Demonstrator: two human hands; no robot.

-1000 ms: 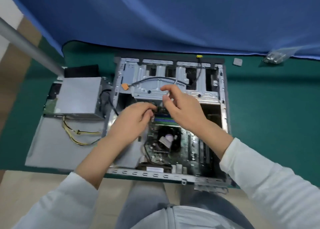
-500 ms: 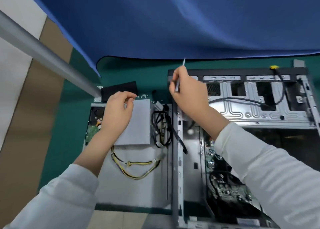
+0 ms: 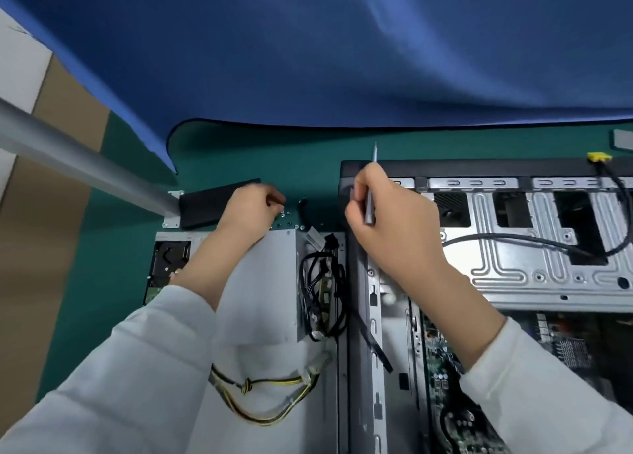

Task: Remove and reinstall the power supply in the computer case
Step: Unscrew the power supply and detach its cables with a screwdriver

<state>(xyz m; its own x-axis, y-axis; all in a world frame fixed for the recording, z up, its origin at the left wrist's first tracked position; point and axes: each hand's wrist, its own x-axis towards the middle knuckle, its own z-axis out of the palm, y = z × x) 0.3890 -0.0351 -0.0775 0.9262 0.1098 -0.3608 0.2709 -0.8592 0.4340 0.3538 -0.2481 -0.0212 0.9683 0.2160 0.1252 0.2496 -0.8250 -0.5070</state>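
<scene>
A green mat (image 3: 113, 248) covers the table, with a blue cloth (image 3: 308, 49) draped behind it and a grey metal bar (image 3: 78, 165) crossing at the left; on the mat the computer case (image 3: 359, 316) lies open on its side, holding a green circuit board (image 3: 445, 368) in its lower part, a silver drive cage (image 3: 513, 241) above that, and a black cable (image 3: 513, 239) with a yellow plug (image 3: 599, 157) running over the cage. The power supply (image 3: 270, 282) sits outside the case, just beside its left wall, on a flat grey panel (image 3: 274, 368); its black wires (image 3: 322, 292) bunch between it and the case, and its yellow wires (image 3: 267, 398) loop across the panel. The left hand (image 3: 250, 210) is curled at the far edge of the power supply, fingertips pinched over small screws (image 3: 287, 218) on the mat; whether it holds one I cannot tell. The right hand (image 3: 390, 220) grips a slim grey screwdriver (image 3: 371, 186), tip pointing away, over the case's top-left corner.
</scene>
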